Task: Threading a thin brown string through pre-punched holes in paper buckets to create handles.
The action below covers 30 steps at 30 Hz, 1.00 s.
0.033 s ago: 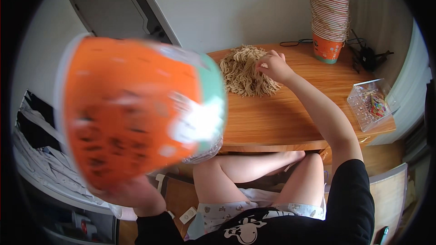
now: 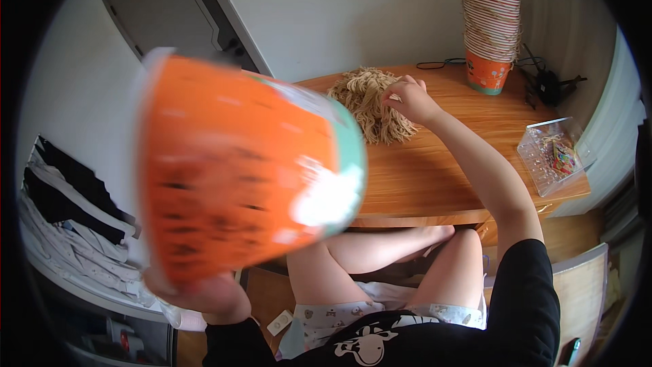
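Observation:
My left hand [image 2: 204, 297] grips a large orange paper bucket [image 2: 238, 170] by its wide rim, low on the left. Blurred by motion, the bucket lies on its side in the air, its green base pointing right and its mouth left. Dark printed marks and a pale patch show on its wall. Over the desk, my right hand [image 2: 411, 100] is closed, fingers curled together at the right edge of a heap of beige cords [image 2: 370, 105]. Whatever those fingertips hold is too small to make out. The bucket covers part of the desk in front of the heap.
A tall stack of matching buckets [image 2: 490, 41] with cords hanging from it stands on the wooden desk [image 2: 441, 177]. Right of it are a black device with antennas [image 2: 551, 85] and a clear plastic box [image 2: 555, 156] of small items. Clothes [image 2: 75, 217] lie at left.
My left hand's bucket has swung to the right, and its base has tipped slightly downward. The right hand has stayed at the cord heap.

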Each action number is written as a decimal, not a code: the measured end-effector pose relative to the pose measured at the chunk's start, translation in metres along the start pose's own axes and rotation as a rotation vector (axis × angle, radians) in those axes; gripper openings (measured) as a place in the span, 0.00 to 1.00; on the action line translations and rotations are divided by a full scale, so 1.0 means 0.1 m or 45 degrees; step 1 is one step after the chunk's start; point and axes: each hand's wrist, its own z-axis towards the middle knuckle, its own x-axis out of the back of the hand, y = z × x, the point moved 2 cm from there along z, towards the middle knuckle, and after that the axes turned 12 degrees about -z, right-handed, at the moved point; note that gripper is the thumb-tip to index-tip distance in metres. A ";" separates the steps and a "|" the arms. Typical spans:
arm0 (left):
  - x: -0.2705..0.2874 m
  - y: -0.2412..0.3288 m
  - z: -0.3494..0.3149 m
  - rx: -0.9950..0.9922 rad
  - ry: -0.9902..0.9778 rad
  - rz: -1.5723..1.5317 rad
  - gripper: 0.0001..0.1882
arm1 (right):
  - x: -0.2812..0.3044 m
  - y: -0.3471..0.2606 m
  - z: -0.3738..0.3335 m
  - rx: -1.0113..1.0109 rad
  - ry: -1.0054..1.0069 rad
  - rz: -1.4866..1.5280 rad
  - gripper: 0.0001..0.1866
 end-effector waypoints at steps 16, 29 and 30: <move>-0.74 -0.52 -1.21 0.162 -1.070 0.163 0.11 | 1.53 -0.44 -1.53 0.023 0.442 1.259 0.03; -0.89 -0.81 -1.32 0.037 -1.043 0.077 0.18 | 1.93 -1.47 -2.24 -0.069 -0.220 0.737 0.05; -0.88 -0.81 -1.33 0.074 -0.978 0.056 0.19 | 1.87 -1.50 -2.24 -0.055 -0.247 0.739 0.06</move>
